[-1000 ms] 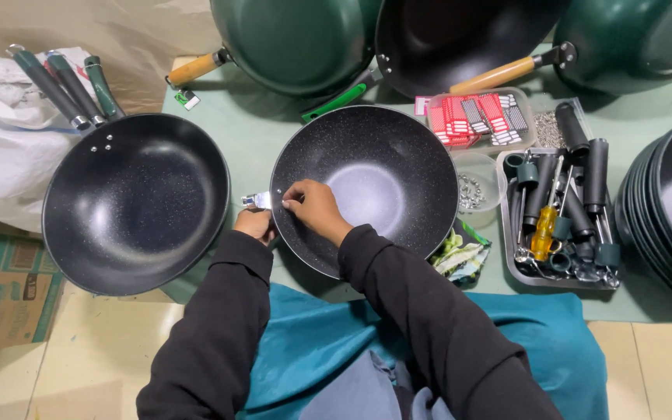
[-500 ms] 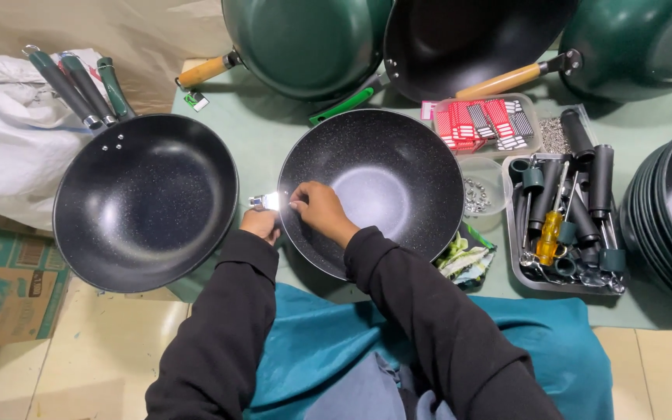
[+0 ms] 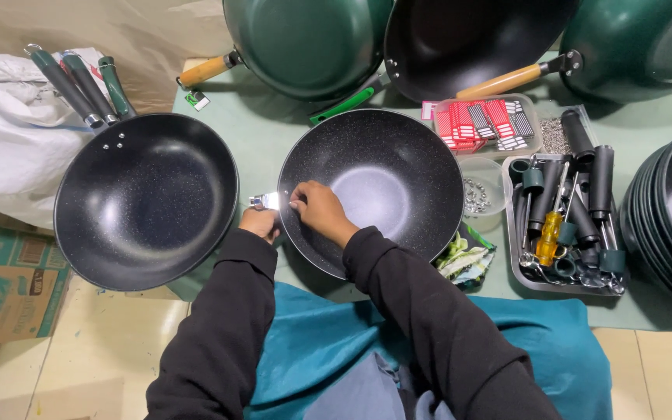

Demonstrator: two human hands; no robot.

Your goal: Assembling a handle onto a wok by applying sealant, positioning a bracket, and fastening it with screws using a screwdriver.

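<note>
Head view: at the centre of the frame a black speckled wok (image 3: 386, 187) lies on the green-covered surface (image 3: 266, 132). The right hand (image 3: 316, 208) reaches over the wok's left rim, fingers pinched at the rim. The left hand (image 3: 260, 223) sits just outside that rim, its grip closed on a small shiny metal bracket (image 3: 264, 201). A second black wok (image 3: 145, 201) lies at left; a tray of handles and tools (image 3: 565, 214) at right.
</note>
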